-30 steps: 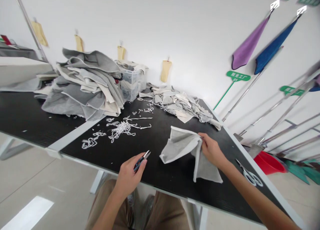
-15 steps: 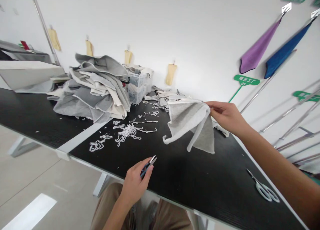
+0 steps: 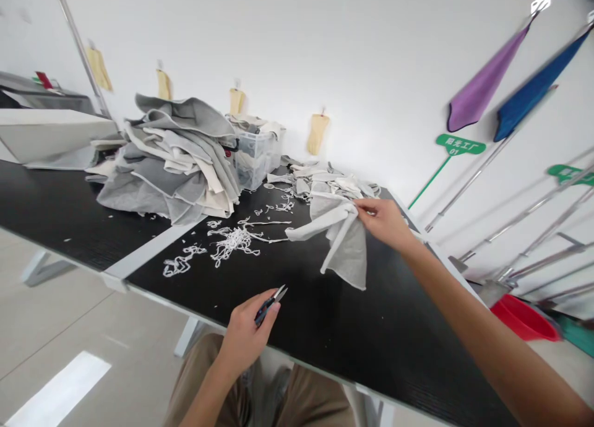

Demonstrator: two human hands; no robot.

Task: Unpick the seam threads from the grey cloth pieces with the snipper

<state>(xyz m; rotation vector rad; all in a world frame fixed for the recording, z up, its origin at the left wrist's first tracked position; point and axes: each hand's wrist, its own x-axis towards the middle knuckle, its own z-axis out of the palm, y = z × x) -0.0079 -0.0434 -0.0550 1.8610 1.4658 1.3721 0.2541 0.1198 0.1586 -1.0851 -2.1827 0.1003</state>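
Note:
Near the table's front edge, my left hand (image 3: 250,331) is closed around a pair of thread snips (image 3: 269,306), whose short blades point up and to the right. My right hand (image 3: 383,223) pinches a grey cloth piece (image 3: 348,254) by a corner. The cloth hangs in folds over the black table (image 3: 325,328), and a pale strip of it sticks out to the left. Left of the cloth lies a tangle of white thread trimmings (image 3: 234,241), with a smaller clump (image 3: 183,261) beside it.
A tall heap of grey and cream cloths (image 3: 171,161) stands at the left. Behind it is a clear plastic bin (image 3: 253,158) filled with fabric. More scraps (image 3: 320,178) lie along the back by the wall. A red basin (image 3: 524,315) sits beyond the table's right edge.
My right hand has moved left with the grey cloth, which has swung into a narrower hang. The left hand keeps the snips almost in place. The scissors at the right are no longer visible.

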